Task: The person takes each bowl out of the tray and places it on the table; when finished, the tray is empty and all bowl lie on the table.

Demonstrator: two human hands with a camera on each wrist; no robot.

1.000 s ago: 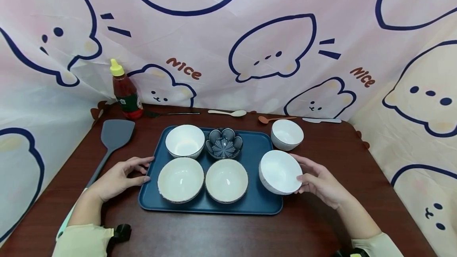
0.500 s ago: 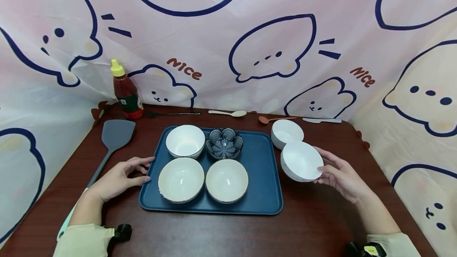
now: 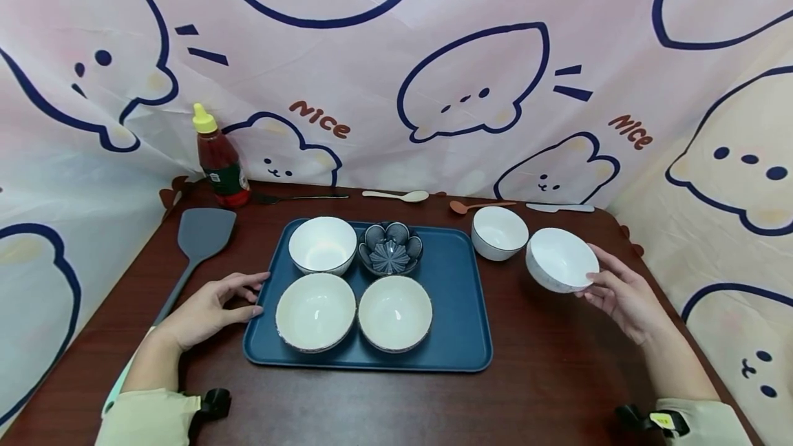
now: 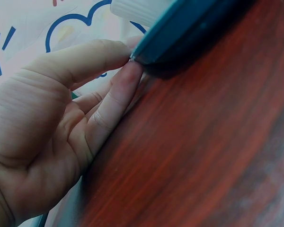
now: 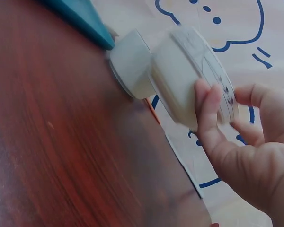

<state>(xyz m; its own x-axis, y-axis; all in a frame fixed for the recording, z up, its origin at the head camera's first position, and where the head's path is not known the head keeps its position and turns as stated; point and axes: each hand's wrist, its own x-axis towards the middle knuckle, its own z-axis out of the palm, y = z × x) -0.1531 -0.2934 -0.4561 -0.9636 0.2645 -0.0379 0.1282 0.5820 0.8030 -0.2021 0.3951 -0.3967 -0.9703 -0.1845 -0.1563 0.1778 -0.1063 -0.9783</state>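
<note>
Held bowl: white bowl (image 3: 561, 259), gripped at its rim by the right hand (image 3: 622, 292); tilted, mouth facing the camera, held above the bench (image 3: 545, 370) to the right of the tray (image 3: 455, 308).
Right fingers: thumb and fingers (image 5: 206, 111) curled round the rim and outer wall, seen plainly in the right wrist view; a firm grasp on the bowl.
Change: a second ago this bowl sat at the tray's right front edge; half a second ago it hung just off the tray's right edge; now it is further right and further back, level with the second bowl.
Meaning: judged from that path, the bowl is being carried off the tray toward the bare bench at right; it is not yet set down.
Neighbour: second bowl (image 3: 499, 232), white, upright on the bench just left of the held one; whether they touch cannot be told.
Left hand: left hand (image 3: 207, 306) rests on the bench, fingers (image 4: 116, 97) nearly straight and pressing the tray's left edge, holding nothing; unmoved across the second.
Tray load: three pale bowls and a dark flower dish (image 3: 389, 251), all unshifted.
Outer items: spatula (image 3: 197, 243) at left, sauce bottle (image 3: 219, 160) at back left, spoons (image 3: 396, 195) along the back by the curtain.
</note>
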